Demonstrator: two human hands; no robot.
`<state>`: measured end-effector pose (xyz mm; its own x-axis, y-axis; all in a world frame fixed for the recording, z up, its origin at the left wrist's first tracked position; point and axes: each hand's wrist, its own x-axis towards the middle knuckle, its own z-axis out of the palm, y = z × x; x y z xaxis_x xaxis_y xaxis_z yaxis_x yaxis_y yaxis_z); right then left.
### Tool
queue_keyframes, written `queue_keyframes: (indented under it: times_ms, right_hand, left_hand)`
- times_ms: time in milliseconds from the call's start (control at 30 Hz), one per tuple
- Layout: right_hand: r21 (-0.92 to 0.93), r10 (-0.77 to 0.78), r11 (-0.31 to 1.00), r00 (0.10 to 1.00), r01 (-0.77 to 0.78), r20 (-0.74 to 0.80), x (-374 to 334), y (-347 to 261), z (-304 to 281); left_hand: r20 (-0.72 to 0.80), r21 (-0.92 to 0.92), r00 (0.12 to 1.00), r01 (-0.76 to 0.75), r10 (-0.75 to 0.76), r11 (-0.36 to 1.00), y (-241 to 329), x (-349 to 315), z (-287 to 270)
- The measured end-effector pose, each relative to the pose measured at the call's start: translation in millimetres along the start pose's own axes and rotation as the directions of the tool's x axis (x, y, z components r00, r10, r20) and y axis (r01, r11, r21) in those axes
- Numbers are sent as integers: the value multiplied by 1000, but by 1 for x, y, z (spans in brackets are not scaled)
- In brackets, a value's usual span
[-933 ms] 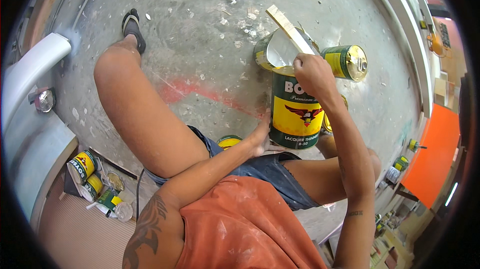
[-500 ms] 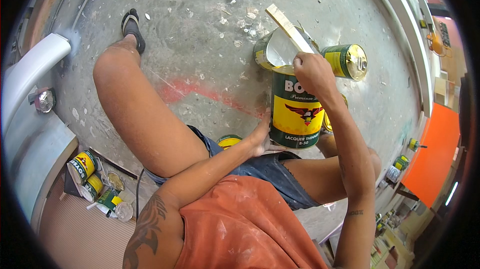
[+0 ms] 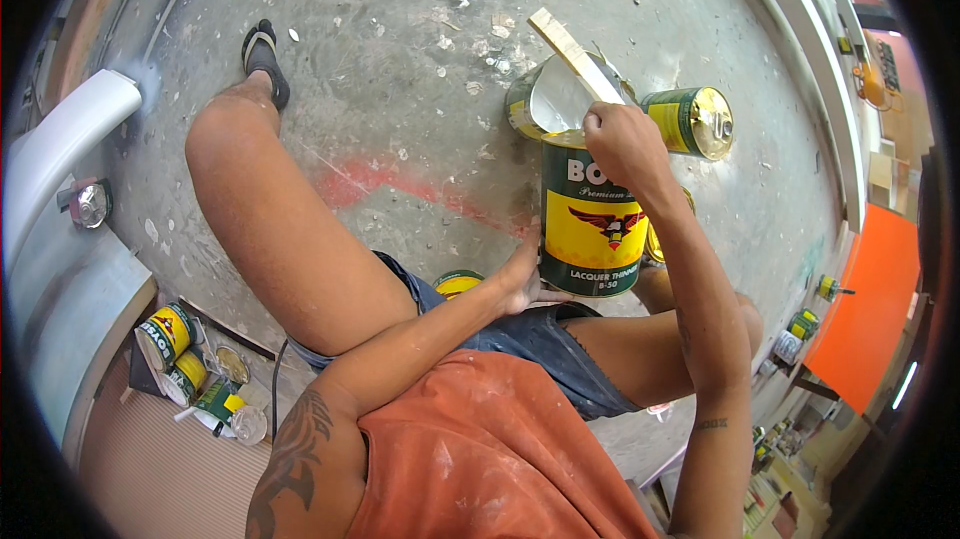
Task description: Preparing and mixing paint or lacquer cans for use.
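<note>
A large green and yellow paint can [image 3: 593,224] is held above my lap, its top meeting the rim of an open can [image 3: 522,111] beyond it. My left hand [image 3: 522,277] supports the held can from below, thumb up its left side and fingers under its base. My right hand [image 3: 628,144] is closed at the top of the held can, around the near end of a flat wooden stick [image 3: 570,49]. That stick slants up and left over the open can, whose inside looks whitish. Whether my right fingers also touch the can's rim is hidden.
A smaller green and yellow can [image 3: 690,123] stands right of the open can. Another yellow-topped can [image 3: 458,283] shows by my left thigh. Several cans [image 3: 168,334] crowd the lower left, near a white curved panel [image 3: 75,144]. An orange board [image 3: 868,309] leans at right.
Almost nothing differs. The held can, the stick and my right hand have shifted very slightly up and left; both hands keep their hold.
</note>
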<state>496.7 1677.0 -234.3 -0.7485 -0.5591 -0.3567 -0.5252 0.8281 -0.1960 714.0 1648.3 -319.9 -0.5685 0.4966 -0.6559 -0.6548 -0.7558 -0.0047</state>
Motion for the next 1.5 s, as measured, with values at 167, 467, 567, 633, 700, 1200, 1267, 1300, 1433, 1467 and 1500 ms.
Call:
queue_keyframes:
  times_ms: [167,467,567,633,700,1200,1267,1300,1433,1467,1500]
  right_hand:
    - [-4,-11,1000,1000,11,-13,0,2,1]
    - [13,-48,999,997,49,-67,-4,5,4]
    - [11,-49,999,996,49,-74,-6,5,4]
    - [1,-58,998,995,59,-83,-8,6,6]
    - [2,-74,997,994,74,-85,-12,8,8]
    - [157,-74,982,980,104,-186,-72,62,67]
    - [205,-69,974,986,100,-150,-78,64,63]
    - [247,-49,966,992,76,-113,-83,69,61]
    - [279,-96,954,993,111,-68,-87,70,51]
    - [266,-74,962,997,67,16,-92,75,47]
    - [252,-52,967,994,25,100,-95,78,43]
  left_hand:
    - [5,24,1000,-10,9,1000,2,-4,3]
    - [-22,15,1000,-11,12,1000,2,-1,2]
    - [-41,15,999,1,0,1000,1,1,0]
    - [-63,29,998,-14,16,999,-1,2,1]
    - [-80,45,996,-32,36,998,-1,4,2]
    - [-477,350,773,-270,418,897,-19,69,-61]
    - [-370,567,679,-375,634,733,-15,88,-89]
    - [-361,575,685,-371,633,729,-12,92,-92]
    - [-285,680,647,-384,707,625,-3,113,-130]
    - [-204,756,613,-397,763,520,1,115,-125]
    - [-187,768,625,-388,758,509,-1,116,-118]
